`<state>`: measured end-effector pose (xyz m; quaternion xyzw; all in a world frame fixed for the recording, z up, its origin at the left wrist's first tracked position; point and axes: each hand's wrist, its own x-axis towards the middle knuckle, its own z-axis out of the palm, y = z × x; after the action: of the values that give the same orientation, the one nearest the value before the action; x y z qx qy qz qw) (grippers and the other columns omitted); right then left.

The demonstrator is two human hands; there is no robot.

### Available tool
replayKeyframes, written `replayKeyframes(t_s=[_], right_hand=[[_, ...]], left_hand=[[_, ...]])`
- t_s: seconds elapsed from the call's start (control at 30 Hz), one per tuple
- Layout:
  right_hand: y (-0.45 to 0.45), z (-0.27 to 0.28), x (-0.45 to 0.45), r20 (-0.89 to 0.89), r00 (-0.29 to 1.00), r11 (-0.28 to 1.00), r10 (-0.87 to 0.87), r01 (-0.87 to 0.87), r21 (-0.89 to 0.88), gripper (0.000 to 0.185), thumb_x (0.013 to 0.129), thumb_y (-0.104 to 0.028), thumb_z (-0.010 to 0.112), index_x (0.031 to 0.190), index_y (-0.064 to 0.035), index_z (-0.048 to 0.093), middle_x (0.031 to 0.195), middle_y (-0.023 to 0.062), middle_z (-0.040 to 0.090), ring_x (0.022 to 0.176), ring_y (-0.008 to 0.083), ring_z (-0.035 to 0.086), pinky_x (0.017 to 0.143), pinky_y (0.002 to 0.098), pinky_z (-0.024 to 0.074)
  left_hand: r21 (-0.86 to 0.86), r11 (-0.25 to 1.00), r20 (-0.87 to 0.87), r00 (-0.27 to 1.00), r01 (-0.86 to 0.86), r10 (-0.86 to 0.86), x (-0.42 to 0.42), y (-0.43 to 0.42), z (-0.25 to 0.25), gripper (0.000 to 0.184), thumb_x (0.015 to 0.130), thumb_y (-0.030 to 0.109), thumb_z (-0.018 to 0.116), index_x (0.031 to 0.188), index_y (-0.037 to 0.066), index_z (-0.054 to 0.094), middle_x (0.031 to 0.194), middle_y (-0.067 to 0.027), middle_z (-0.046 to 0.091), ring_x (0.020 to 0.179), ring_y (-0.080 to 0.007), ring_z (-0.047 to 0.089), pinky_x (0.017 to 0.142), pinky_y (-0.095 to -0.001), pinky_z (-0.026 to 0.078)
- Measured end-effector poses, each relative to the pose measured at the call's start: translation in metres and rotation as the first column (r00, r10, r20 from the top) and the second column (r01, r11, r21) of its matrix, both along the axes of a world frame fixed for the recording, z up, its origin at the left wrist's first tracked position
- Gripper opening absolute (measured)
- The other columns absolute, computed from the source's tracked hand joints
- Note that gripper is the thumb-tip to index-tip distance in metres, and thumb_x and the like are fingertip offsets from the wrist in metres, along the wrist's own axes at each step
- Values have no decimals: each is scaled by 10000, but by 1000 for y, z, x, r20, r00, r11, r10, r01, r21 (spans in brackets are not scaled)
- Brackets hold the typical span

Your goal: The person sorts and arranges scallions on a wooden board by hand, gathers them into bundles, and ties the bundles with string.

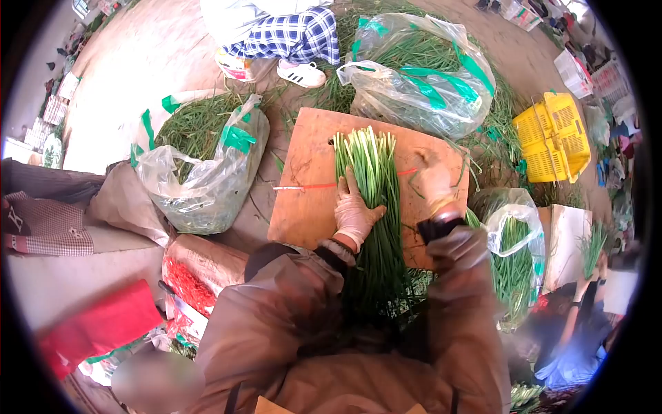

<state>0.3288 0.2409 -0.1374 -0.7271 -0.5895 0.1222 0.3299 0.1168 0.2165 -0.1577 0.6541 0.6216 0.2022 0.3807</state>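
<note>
A thick bundle of long green stalks with pale cut ends, like garlic chives (372, 193), lies lengthwise on a wooden board (307, 148). My left hand (355, 210), in a thin whitish glove, rests on the bundle's left side with fingers stretched out and thumb apart. Beneath the bundle runs a thin red strip (296, 187), its ends showing at both sides. My right hand (436, 181) is over the board's right part, close to the strip's right end. Motion smears its fingers, so whether it holds the strip is unclear.
Clear plastic bags of greens stand behind the board (420, 90), to its left (200, 165) and to its right (514, 255). A yellow crate (552, 138) is at the far right. Red strips (189, 286) lie at lower left. Another person's shoe (301, 74) shows behind; others sit nearby.
</note>
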Motion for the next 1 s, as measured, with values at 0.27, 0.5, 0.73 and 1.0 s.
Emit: replayKeyframes(t_s=[0.27, 0.5, 0.73, 1.0], right_hand=[[6, 41, -127, -158, 970, 974, -185, 159, -164, 523, 794, -283, 718, 1195, 12, 557, 1080, 258, 625, 1003, 398, 604, 832, 412, 482], [15, -5, -91, -279, 940, 975, -196, 157, -156, 454, 771, -238, 718, 1133, 7, 596, 1011, 239, 652, 941, 417, 621, 820, 446, 496], [18, 50, -85, -174, 965, 973, -198, 215, 81, 279, 851, -292, 655, 1033, -81, 642, 883, 181, 671, 816, 357, 653, 737, 420, 515], [53, 47, -81, 48, 987, 979, -151, 156, -134, 269, 856, -343, 636, 896, -77, 653, 731, 131, 645, 657, 284, 627, 638, 393, 499]], left_hand=[[-10, 999, -5, 999, 42, -42, 2, 1, 1, 1237, 599, 293, 863, 1537, 162, 68, 1491, -330, 227, 1355, -468, 301, 1076, -441, 357], [2, 997, -28, 997, 76, -75, -1, -5, 15, 1269, 613, 354, 861, 1534, 138, 15, 1495, -348, 182, 1390, -475, 221, 1091, -467, 331], [58, 988, -42, 989, 146, -144, -6, -5, 12, 1196, 677, 356, 821, 1530, 109, 21, 1476, -393, 155, 1372, -519, 216, 1087, -480, 327], [36, 988, -64, 987, 149, -146, -6, -4, 13, 1230, 654, 349, 838, 1532, 116, 9, 1482, -377, 180, 1372, -491, 251, 1102, -478, 308]])
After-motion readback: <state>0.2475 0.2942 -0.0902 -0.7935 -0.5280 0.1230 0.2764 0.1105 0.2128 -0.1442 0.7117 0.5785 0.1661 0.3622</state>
